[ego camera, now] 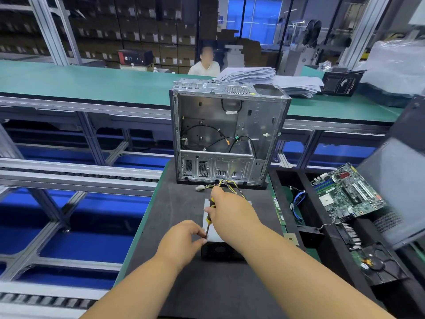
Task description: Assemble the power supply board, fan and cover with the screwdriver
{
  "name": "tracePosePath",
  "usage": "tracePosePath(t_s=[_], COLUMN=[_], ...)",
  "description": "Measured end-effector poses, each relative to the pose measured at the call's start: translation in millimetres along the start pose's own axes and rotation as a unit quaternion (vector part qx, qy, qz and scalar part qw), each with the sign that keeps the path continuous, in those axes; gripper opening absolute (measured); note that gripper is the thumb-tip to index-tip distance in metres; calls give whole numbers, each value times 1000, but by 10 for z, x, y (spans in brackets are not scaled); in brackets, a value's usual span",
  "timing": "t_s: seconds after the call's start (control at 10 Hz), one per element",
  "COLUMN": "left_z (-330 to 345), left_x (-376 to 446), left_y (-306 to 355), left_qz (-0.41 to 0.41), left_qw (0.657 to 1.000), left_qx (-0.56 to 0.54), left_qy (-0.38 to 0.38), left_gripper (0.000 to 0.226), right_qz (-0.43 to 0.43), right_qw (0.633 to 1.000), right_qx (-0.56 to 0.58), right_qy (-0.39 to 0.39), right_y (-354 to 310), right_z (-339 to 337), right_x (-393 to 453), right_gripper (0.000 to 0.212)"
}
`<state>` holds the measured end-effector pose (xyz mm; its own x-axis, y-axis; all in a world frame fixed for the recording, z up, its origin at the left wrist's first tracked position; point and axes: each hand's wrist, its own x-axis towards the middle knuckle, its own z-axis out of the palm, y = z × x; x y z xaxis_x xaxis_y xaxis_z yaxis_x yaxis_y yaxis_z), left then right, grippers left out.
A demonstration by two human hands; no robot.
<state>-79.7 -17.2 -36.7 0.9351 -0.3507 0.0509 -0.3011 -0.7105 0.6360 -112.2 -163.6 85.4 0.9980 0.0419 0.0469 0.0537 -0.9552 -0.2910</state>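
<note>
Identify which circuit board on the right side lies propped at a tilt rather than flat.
The large green motherboard, leaning in the black tray at upper right. The narrow green board strip along the mat's edge lies flat, as does the small board nearer the camera.

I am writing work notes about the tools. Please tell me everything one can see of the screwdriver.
The screwdriver has a yellow and black handle and a thin dark metal shaft. It stands nearly upright, its tip pointing down at the near edge of the grey power supply unit on the dark mat. The right hand grips the handle from above; the left hand pinches the shaft near the tip. The tip itself is hidden by the fingers.
</note>
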Motion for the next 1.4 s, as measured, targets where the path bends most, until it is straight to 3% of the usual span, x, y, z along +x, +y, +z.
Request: tracePosePath(t_s=[0.2, 0.3, 0.5, 0.7, 0.8, 0.9, 1.0, 1.1, 1.2, 1.4], left_z=[-2, 11, -18, -159, -200, -272, -268, -195, -98, 171], left_x=[-9, -18, -8, 217, 279, 265, 184, 72, -19, -374], left_y=[32, 21, 70, 252, 252, 219, 218, 226, 223, 261], left_qz=[-10, -14, -4, 32, 34, 9, -28, -42, -38, -53], left_qw=[1000, 1000, 1000, 983, 992, 999, 991, 983, 984, 985], left_qx=[7, -3, 13, 167, 115, 20, -71, -126, -110, -114], left_qy=[1, 6, 1, -74, -43, 47, 109, 129, 133, 122], left_gripper=[20, 11, 9, 14, 21, 26, 26, 32, 36, 37], right_qz=[0, -18, -8, 68, 167, 223, 270, 325, 326, 319], right_qw=[999, 999, 994, 971, 913, 850, 835, 849, 906, 937], right_qx=[-23, -11, 99, 211, 354, 468, 476, 416, 271, 125], right_qy=[36, 44, 36, 84, 116, 95, 53, 26, 9, -69], right_y=[-52, -18, 225, 487, 758, 1196, 1617, 1942, 2172, 2338], right_z=[99, 117, 27, -54, -96, -38, 195, 572, 821, 993], right_x=[-35, -61, -66, -86, -94, -196, -333, -494, -632, -720], right_gripper=[41, 39, 17, 15, 19, 14, 13, 25, 30, 26])
